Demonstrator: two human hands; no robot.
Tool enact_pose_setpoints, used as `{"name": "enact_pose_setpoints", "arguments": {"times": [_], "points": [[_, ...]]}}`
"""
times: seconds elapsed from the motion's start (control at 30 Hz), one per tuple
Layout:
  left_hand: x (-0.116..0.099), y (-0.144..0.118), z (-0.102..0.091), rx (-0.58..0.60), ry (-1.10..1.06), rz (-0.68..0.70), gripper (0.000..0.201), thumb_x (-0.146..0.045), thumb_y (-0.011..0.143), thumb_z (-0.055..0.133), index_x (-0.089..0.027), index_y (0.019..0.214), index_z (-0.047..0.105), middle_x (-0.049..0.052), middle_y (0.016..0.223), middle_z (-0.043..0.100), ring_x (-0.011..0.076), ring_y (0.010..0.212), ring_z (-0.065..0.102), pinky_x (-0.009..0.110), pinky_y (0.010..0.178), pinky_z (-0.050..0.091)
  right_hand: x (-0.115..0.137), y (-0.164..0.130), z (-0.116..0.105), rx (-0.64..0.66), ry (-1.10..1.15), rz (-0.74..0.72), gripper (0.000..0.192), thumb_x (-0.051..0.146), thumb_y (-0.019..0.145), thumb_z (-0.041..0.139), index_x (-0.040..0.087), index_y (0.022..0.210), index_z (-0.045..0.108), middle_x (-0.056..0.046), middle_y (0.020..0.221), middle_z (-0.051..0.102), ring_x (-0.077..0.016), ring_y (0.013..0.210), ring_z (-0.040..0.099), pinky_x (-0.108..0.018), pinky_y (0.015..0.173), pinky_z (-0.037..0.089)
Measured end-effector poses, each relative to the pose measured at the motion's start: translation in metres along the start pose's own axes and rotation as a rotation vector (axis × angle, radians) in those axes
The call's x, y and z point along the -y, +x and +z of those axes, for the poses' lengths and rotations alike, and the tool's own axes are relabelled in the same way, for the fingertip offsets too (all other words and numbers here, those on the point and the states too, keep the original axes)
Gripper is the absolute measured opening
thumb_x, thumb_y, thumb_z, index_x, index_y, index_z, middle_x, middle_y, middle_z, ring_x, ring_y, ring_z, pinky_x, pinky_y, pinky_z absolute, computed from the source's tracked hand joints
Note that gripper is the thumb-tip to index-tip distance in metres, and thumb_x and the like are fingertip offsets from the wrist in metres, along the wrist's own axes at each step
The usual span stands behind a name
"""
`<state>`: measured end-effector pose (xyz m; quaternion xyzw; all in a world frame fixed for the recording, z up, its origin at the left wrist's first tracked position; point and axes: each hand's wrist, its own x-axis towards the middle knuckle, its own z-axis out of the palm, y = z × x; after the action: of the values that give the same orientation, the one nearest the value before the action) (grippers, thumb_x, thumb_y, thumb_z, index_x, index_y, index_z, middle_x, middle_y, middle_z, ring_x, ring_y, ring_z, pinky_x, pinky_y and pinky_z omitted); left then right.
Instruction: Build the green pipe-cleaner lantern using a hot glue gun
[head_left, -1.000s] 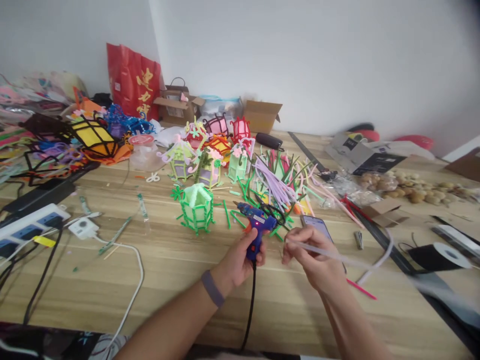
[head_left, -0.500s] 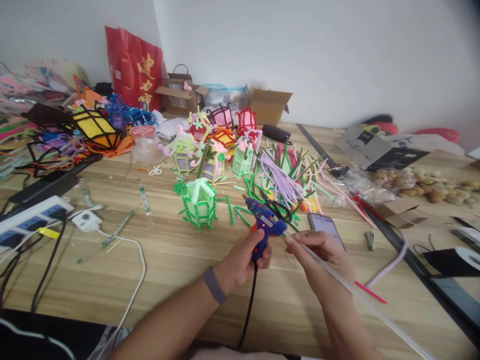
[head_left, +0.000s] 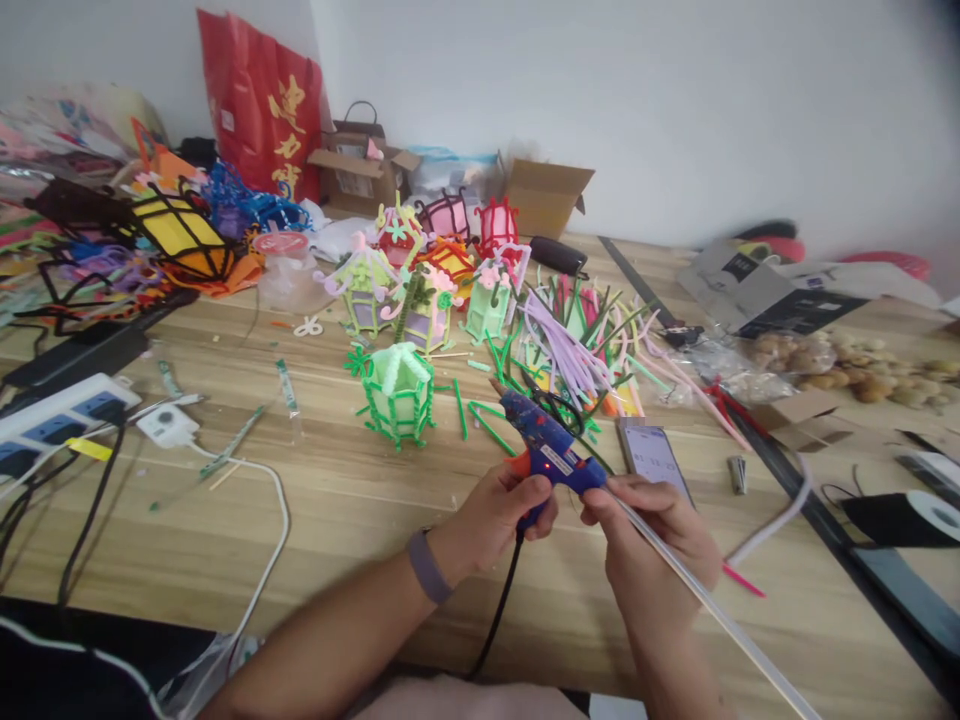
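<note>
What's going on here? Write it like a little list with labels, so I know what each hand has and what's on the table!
Left hand: left hand wraps the handle of the blue glue gun
Right hand: right hand pinches a long clear glue stick at the back of the gun
Gun light: small red light glows on its side
Nearest things: phone with lit screen; green lantern
Farther back: more little lanterns, a pile of pipe cleaners, cardboard boxes, a red bag
Left side: power strip
Surface: wooden table
</note>
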<state>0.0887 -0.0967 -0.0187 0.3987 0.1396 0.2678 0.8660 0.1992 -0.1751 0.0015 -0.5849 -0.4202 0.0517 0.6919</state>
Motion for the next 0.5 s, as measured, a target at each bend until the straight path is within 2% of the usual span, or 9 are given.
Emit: {"name": "enact_pose_setpoints", "arguments": {"times": [0.1,0.27,0.37,0.5], "points": [[0.0,-0.001,0.001,-0.005,-0.011,0.006,0.06,-0.072,0.061,0.071,-0.017,0.066,0.051,-0.004,0.049,0.047,0.0051,0.042,0.035,0.024,0.044,0.019,-0.002,-0.002,0.0,-0.01,0.005,0.041,0.02,0.02,0.066,0.084,0.021,0.069,0.065,0.001,0.063,0.066,-0.0126,0.049,0.061,-0.024,0.045,0.048],[0.0,0.0,-0.001,-0.033,-0.04,0.005,0.059,-0.071,0.059,0.073,-0.016,0.068,0.052,-0.004,0.049,0.048,0.005,0.042,0.035,0.024,0.043,0.019,0.003,-0.007,-0.003,0.025,0.066,0.126,0.027,0.02,0.069,0.082,0.023,0.091,0.066,0.001,0.066,0.068,-0.0141,0.056,0.063,-0.024,0.05,0.049],[-0.001,0.0,-0.001,-0.026,-0.03,0.011,0.06,-0.071,0.059,0.074,-0.016,0.067,0.052,-0.004,0.049,0.047,0.0051,0.042,0.035,0.024,0.044,0.02,0.009,-0.006,-0.005,0.015,0.087,0.098,0.017,0.018,0.072,0.079,0.022,0.081,0.065,-0.001,0.069,0.067,-0.0141,0.059,0.061,-0.024,0.049,0.047],[0.0,-0.002,0.0,-0.003,-0.019,0.013,0.059,-0.071,0.06,0.072,-0.016,0.068,0.052,-0.005,0.05,0.046,0.0047,0.043,0.033,0.025,0.044,0.02,0.012,0.003,-0.014,0.12,0.126,0.084,0.014,0.014,0.073,0.076,0.023,0.071,0.066,-0.001,0.068,0.066,-0.0141,0.059,0.061,-0.025,0.049,0.047]]}}
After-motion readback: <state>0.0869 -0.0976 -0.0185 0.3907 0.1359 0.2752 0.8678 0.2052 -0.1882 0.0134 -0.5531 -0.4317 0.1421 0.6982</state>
